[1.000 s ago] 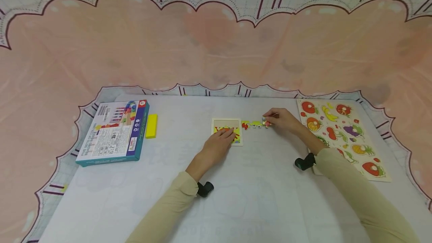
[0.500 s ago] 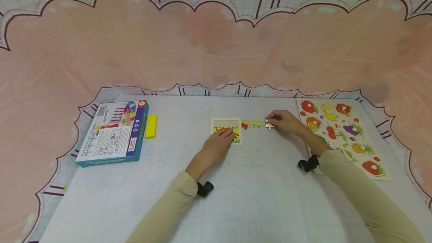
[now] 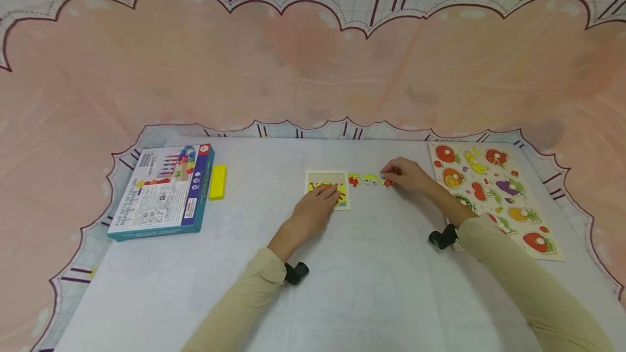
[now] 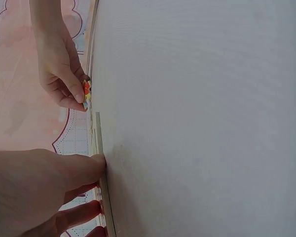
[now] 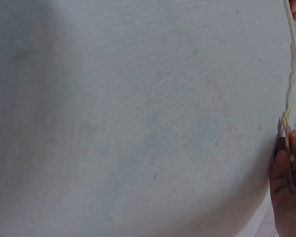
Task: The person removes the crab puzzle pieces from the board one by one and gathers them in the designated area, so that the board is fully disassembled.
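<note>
Pinching a small puzzle piece [image 3: 388, 182] between thumb and fingers of right hand [image 3: 408, 173], at 3 o'clock from puzzle board [image 3: 326, 176] on worktop [image 3: 371, 270]. Resting left hand [image 3: 311, 213], fingers nearly straight, on board's 6 o'clock half. Holding hands apart, loose pieces [image 3: 370, 180] between.

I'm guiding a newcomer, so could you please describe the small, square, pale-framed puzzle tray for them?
On the white table, find the person's left hand near the middle. It rests on the puzzle tray. Unlike the large pale fruit-printed board at right, the tray has a bare beige strip above yellow artwork.
</note>
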The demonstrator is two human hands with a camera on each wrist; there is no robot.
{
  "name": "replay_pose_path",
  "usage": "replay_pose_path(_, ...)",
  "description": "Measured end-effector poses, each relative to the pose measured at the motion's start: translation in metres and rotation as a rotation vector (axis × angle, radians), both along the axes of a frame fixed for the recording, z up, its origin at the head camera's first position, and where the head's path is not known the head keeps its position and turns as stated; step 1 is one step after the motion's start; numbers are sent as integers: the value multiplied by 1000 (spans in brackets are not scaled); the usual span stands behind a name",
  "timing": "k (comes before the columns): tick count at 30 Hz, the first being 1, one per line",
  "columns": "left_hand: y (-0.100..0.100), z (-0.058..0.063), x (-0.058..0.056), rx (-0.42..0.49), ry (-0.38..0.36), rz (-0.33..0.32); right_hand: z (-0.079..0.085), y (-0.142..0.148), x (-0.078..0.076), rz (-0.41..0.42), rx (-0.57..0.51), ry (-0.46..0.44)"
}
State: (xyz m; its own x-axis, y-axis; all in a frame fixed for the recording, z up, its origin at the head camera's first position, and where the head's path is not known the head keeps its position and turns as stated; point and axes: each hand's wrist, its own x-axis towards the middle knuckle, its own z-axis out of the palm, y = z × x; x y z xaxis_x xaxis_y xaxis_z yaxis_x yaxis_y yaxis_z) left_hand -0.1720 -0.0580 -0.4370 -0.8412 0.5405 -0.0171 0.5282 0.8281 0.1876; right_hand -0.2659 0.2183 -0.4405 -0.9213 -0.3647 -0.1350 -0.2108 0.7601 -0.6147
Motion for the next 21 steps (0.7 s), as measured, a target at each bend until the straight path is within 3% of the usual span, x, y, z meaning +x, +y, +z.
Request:
replay_pose_path(10,0,0,0,16,21,-9,-1,-4,-1,33,71,45)
replay_pose_path(14,0,0,0,8,13,-2,1,-11,1,51,177,78)
replay_pose_path(17,0,0,0,2,15,0,2,-17,4,40,245,100)
replay_pose_path(21,1,-1,0,7,28,-3,2,-22,9,7,232,107)
